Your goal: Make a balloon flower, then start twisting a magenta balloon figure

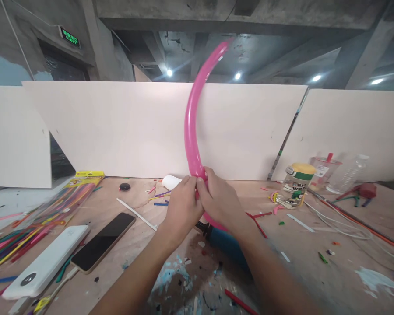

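A long pink modelling balloon (192,118) rises in a curve from my two hands, its thin tip bent to the right near the ceiling lights. My left hand (185,203) is closed around its lower part. From the right, my right hand (218,197) grips the same balloon, thumb and fingers pressed together beside the left hand. A shorter pink section bulges out below the hands. Under my right wrist lies a blue balloon pump (228,245) with a black nozzle, partly hidden by the forearm. My fingers cover the spot where the balloon is pinched.
At left lie a black phone (103,243), a white power bank (47,260) and a bag of uninflated balloons (75,192). A yellow-lidded bottle (295,186), a plastic cup (325,168) and a clear bottle (350,175) stand right. White boards (134,131) close off the table's back.
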{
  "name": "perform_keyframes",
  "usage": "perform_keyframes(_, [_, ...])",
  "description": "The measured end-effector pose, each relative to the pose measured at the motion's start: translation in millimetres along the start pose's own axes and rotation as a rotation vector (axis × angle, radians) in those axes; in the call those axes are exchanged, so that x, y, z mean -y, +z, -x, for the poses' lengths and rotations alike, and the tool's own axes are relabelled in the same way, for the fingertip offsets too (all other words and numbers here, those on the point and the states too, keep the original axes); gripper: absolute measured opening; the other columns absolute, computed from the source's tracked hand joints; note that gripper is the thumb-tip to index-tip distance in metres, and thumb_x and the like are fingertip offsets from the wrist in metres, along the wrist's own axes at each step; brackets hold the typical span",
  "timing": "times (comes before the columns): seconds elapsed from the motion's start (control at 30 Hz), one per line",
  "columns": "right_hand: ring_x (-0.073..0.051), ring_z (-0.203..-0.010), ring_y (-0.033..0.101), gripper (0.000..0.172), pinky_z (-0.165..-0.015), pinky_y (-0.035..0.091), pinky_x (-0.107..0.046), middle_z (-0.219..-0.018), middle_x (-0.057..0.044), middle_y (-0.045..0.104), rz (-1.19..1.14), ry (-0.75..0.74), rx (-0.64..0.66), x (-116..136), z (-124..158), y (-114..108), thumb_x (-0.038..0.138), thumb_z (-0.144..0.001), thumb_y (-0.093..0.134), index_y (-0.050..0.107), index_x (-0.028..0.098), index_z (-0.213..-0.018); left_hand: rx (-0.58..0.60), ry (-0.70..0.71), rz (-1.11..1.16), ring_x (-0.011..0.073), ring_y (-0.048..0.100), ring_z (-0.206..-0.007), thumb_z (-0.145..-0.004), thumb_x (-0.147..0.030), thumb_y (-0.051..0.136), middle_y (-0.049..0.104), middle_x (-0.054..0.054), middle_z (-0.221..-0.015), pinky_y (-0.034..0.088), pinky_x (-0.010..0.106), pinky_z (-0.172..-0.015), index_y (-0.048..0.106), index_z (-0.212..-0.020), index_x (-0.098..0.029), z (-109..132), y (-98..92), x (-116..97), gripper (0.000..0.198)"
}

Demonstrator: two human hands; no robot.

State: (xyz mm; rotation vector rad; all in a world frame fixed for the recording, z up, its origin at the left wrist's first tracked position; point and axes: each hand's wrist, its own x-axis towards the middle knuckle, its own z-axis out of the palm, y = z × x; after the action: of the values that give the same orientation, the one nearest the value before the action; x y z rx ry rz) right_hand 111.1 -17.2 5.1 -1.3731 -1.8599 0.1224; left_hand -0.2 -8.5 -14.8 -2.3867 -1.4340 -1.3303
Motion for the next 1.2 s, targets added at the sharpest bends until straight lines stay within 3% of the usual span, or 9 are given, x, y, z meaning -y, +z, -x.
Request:
perform_keyframes(0.1, [-0.023,-0.089,0.063,0.033,-0.076,0.046,-0.035,-0.098,-0.008,0.067,-0.338,0.014,0.02,-13.0,-7.8,1.5,0.04,-0.089,0.048,0.051,0.021,-0.115,0.048,-0.07,0.225,0.0143,0.051,-0.062,-0.082,-0.012,0.047,0.059,0.001,-0.069,0.034,0.026,-0.057,0.056,-0.075,-0.017,-3.6,-9.1,0.7,0.013])
perform_keyframes(0.23, [-0.019,-0.085,0.063,0.029,-0.072,0.049,-0.029,-0.093,-0.006,0.067,-0.768,0.019,0.156,-31.6,-18.2,1.9,0.041,-0.081,0.061,0.057,0.019,-0.101,0.179,-0.101,0.497,0.0118,0.05,-0.06,-0.085,-0.023,0.049,0.06,-0.001,-0.068,0.035,0.024,-0.055,0.062,-0.076,-0.017,-9.6,-16.5,4.8,0.017])
perform_keyframes(0.5, [-0.013,-0.07,0.054,0.026,-0.061,0.044,-0.024,-0.082,0.0,0.058,-0.871,0.021,0.168,-31.7,-17.2,-2.5,0.044,-0.085,0.056,0.06,0.019,-0.091,0.288,-0.284,1.004,0.0112,0.053,-0.065,-0.081,-0.037,0.062,0.062,0.001,-0.071,0.042,0.024,-0.063,0.066,-0.081,-0.015,-16.5,-3.8,30.4,0.023])
perform_keyframes(0.67, [-0.011,-0.066,0.049,0.029,-0.057,0.04,-0.022,-0.077,0.001,0.054,-0.867,0.024,0.143,-31.2,-17.8,0.8,0.048,-0.087,0.052,0.058,0.019,-0.088,0.275,-0.432,1.344,0.01,0.054,-0.062,-0.071,-0.039,0.073,0.063,0.001,-0.068,0.044,0.022,-0.06,0.069,-0.082,-0.015,-14.1,13.8,30.4,0.027])
perform_keyframes(0.8, [-0.01,-0.062,0.046,0.03,-0.055,0.037,-0.021,-0.073,0.003,0.05,-0.935,0.058,0.078,-32.3,-18.7,4.5,0.049,-0.085,0.054,0.056,0.019,-0.083,0.103,-0.385,1.247,0.0103,0.055,-0.062,-0.074,-0.036,0.07,0.063,0.001,-0.069,0.045,0.022,-0.058,0.068,-0.082,-0.016,-11.2,19.8,25.0,0.022])
perform_keyframes(1.0, [-0.008,-0.056,0.043,0.029,-0.052,0.037,-0.022,-0.07,0.005,0.049,-1.148,0.157,0.085,-26.2,-17.2,12.4,0.049,-0.081,0.06,0.055,0.02,-0.085,-0.119,-0.024,0.727,0.0129,0.056,-0.06,-0.077,-0.018,0.061,0.057,-0.001,-0.06,0.046,0.024,-0.059,0.067,-0.081,-0.016,-3.5,19.4,28.3,0.008])
perform_keyframes(1.13, [-0.009,-0.061,0.047,0.03,-0.056,0.04,-0.022,-0.074,0.006,0.05,-1.133,0.182,-0.21,-20.4,-15.9,24.0,0.042,-0.075,0.069,0.049,0.024,-0.085,-0.144,-0.006,0.723,0.0132,0.057,-0.065,-0.075,-0.013,0.059,0.062,0.001,-0.071,0.047,0.025,-0.061,0.065,-0.078,-0.017,-3.1,18.2,27.3,0.008])
perform_keyframes(1.2, [-0.01,-0.062,0.048,0.027,-0.057,0.041,-0.022,-0.072,0.006,0.05,-1.06,0.162,-0.3,-17.2,-13.9,28.6,0.042,-0.078,0.066,0.048,0.023,-0.08,-0.159,-0.039,0.753,0.0137,0.058,-0.067,-0.073,-0.013,0.06,0.063,0.001,-0.074,0.048,0.025,-0.062,0.063,-0.077,-0.017,-5.1,16.0,26.9,0.006])
